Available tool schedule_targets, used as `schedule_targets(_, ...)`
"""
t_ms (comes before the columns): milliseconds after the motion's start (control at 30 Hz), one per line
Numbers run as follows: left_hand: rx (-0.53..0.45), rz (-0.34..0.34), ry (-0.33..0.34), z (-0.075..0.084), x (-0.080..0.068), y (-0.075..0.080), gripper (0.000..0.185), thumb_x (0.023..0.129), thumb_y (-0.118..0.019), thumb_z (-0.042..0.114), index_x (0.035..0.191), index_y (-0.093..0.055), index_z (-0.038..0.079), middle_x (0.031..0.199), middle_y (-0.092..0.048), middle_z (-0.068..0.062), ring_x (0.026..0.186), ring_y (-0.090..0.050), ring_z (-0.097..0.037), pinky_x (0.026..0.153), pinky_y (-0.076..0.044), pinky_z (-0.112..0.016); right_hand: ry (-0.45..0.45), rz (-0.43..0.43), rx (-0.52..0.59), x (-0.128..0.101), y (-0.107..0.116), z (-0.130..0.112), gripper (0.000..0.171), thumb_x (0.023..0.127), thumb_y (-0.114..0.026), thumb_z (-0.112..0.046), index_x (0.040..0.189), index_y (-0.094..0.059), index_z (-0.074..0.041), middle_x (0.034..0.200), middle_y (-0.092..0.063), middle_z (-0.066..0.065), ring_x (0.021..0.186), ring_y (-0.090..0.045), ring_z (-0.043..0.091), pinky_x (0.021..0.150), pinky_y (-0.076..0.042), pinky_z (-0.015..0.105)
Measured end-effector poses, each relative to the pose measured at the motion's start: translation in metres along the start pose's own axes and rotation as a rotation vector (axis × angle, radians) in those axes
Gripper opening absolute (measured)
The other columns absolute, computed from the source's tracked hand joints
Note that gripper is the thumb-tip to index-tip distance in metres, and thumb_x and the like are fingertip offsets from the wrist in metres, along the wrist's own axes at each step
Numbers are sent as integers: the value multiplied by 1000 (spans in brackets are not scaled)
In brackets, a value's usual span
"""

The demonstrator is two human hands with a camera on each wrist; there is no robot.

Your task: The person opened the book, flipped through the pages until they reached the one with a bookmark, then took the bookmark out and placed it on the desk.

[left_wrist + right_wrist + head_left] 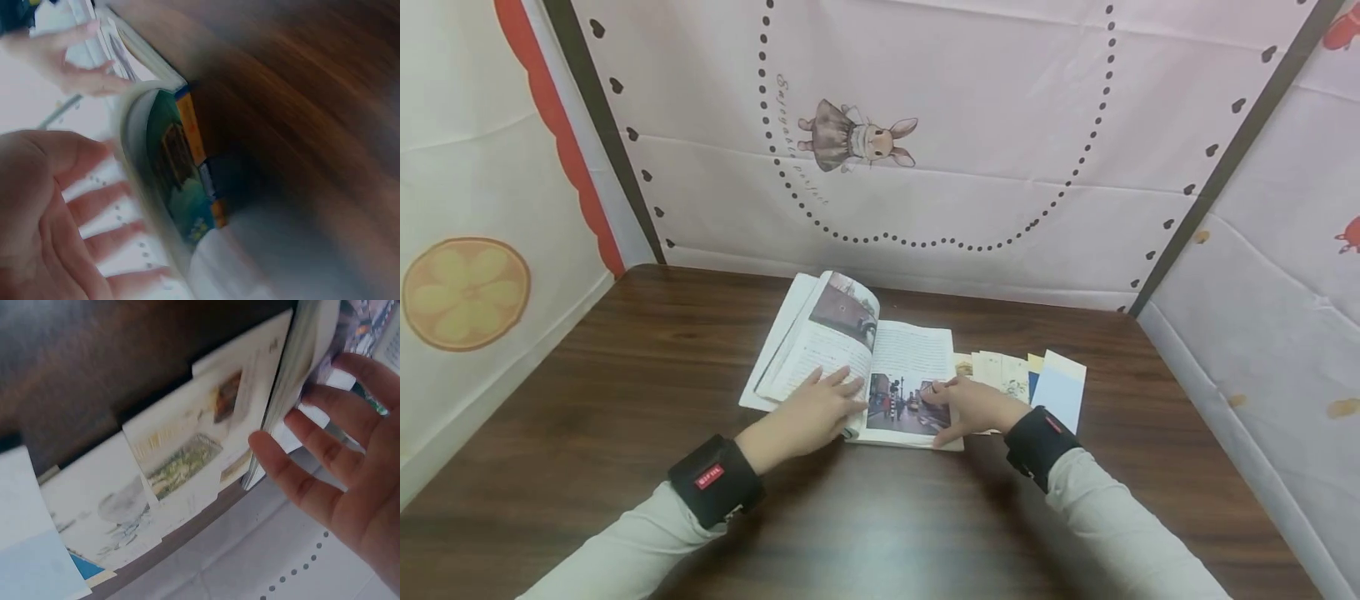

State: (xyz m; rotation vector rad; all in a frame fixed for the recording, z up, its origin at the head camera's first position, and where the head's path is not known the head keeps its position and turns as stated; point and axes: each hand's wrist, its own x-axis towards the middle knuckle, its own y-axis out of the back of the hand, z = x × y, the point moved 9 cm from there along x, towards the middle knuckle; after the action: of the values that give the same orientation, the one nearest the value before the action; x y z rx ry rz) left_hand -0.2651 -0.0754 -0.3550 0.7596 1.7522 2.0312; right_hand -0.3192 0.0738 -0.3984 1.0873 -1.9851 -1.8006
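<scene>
A thick book [913,346] lies spread on the dark wooden table, with printed text and colour photos on its pages. Its left-hand pages bow upward near the spine. My left hand [812,412] lies against those bowed pages, fingers spread; in the left wrist view the fingers [103,203] extend beside the curved page block. On the right-hand page, over the street photo [891,404], is my right hand [977,404], its thumb near the lower corner. The right wrist view has its fingers [325,450] apart and fairly straight at the book's edge.
Right of the book, several pale illustrated cards [992,368] overlap in a row, partly behind my right forearm. A white and light-blue card [1062,392] ends the row. Printed fabric [985,142] hangs beyond the table's [700,333] back edge and along both sides.
</scene>
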Motion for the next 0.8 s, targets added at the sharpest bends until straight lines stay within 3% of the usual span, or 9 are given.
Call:
schedule_targets(67,-12,-41,55,1,2,-4,32,89,-61,22,117,-65,6,122,-61,-19,114,-56,-40,88,-48,-57,1,-14,-3,1,1,-1,71,76,-75,-42,137,-51,-15,143,-45,16,123,-49,38,99,-44,50)
schedule_targets(133,-11,-29,129,-2,5,-5,40,88,-63,35,114,-66,4,108,-63,-15,98,-60,-35,75,-54,-49,12,-33,14,2,0,-3,67,78,-75,-36,136,-51,-14,143,-45,17,123,-49,39,101,-43,50)
schedule_targets(200,6,-10,180,-6,8,-6,49,83,-65,47,107,-68,4,97,-61,-10,83,-59,-27,62,-54,-40,28,-43,29,2,-1,-5,63,80,-74,-29,136,-51,-12,143,-45,19,126,-48,39,105,-39,51)
schedule_targets(300,10,10,233,-12,11,-9,57,76,-67,59,96,-71,6,91,-61,-7,73,-53,-21,55,-49,-35,55,-7,20,2,0,-6,55,81,-72,-15,133,-55,-13,137,-53,17,119,-56,32,109,-32,53)
schedule_targets(500,-31,3,274,-13,13,-17,65,67,-72,63,93,-70,4,95,-60,-7,76,-52,-22,56,-48,-35,65,182,-94,1,15,-3,31,79,-73,-6,110,-70,-13,103,-72,6,87,-64,20,98,-41,49)
schedule_targets(700,-5,39,304,-8,14,-17,73,60,-72,70,90,-69,4,93,-60,-6,76,-52,-23,56,-49,-35,133,408,-164,0,46,-19,15,79,-72,-5,93,-72,-11,90,-75,2,87,-70,18,101,-40,55)
schedule_targets(800,25,61,302,-6,15,-16,77,59,-70,73,92,-69,4,94,-61,-7,76,-53,-23,54,-49,-35,177,538,-185,-6,65,-31,15,76,-75,-8,89,-71,-13,90,-74,-1,91,-69,16,102,-41,51)
